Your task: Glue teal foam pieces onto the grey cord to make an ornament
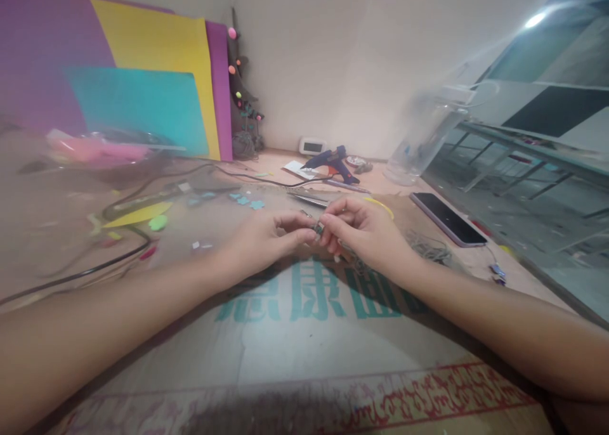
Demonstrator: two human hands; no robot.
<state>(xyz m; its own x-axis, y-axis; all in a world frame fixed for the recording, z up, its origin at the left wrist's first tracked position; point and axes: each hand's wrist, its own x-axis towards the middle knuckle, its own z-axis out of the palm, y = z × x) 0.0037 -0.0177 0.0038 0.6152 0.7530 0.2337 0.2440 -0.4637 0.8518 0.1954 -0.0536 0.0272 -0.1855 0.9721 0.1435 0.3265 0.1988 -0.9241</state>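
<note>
My left hand (283, 231) and my right hand (358, 227) meet over the middle of the table, fingertips almost touching. Pinched between them is a small grey-green piece (318, 229); its kind is too small to make out. Both hands are closed on it, thumbs on top, and my right fingers partly cover it. Just beyond the fingers lies a pointed metal tool (310, 199), its other end hidden behind my right hand. Grey cord (428, 248) lies loosely coiled beside my right wrist. Pale blue flower-like cutouts (247, 201) lie past my left hand.
A blue glue gun (335, 165) rests near the wall, its black cable (200, 168) running left. Right are a phone (447, 219) and a clear plastic container (423, 143). Coloured sheets (157, 42) lean at the back left. A printed sheet (285, 352) covers the near table.
</note>
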